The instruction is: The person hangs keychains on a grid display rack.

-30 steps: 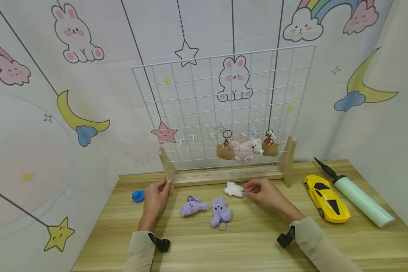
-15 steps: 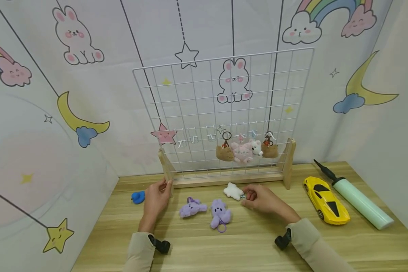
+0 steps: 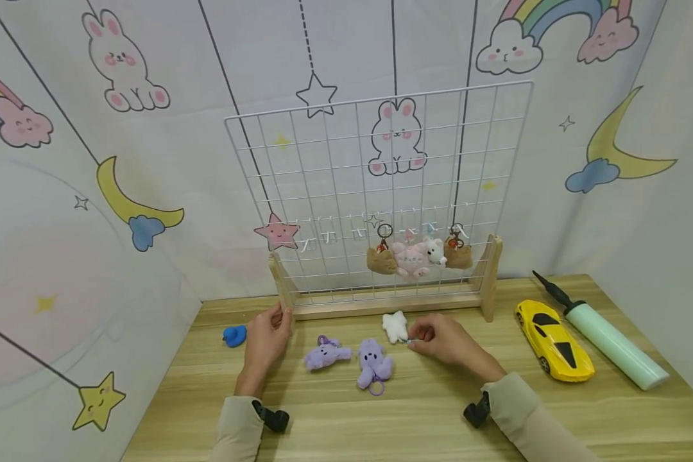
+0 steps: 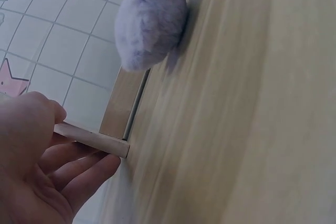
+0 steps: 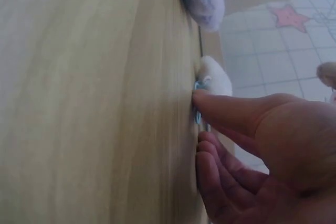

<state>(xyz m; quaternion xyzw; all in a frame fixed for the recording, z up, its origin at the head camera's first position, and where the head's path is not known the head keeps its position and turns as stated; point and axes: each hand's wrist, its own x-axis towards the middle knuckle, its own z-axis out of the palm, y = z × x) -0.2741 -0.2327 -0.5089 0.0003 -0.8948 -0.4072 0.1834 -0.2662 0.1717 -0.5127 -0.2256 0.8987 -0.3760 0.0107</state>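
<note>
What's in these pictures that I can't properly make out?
Blue clasp: partly covered by the right grip in the right wrist view; too small in the head view.
White plush: partly hidden by that grip in the right wrist view.
Wooden stand: its left foot is partly covered by the left grip, head view.
Purple plush: cut off by the left wrist view's top edge.

from my end this looks like a staged play corner: cartoon-printed cloth walls (image 3: 185,70) enclose a wood-grain desk (image 3: 427,420) bearing a yellow toy car (image 3: 556,341) and a rack (image 3: 387,305) of plush charms (image 3: 411,258).
</note>
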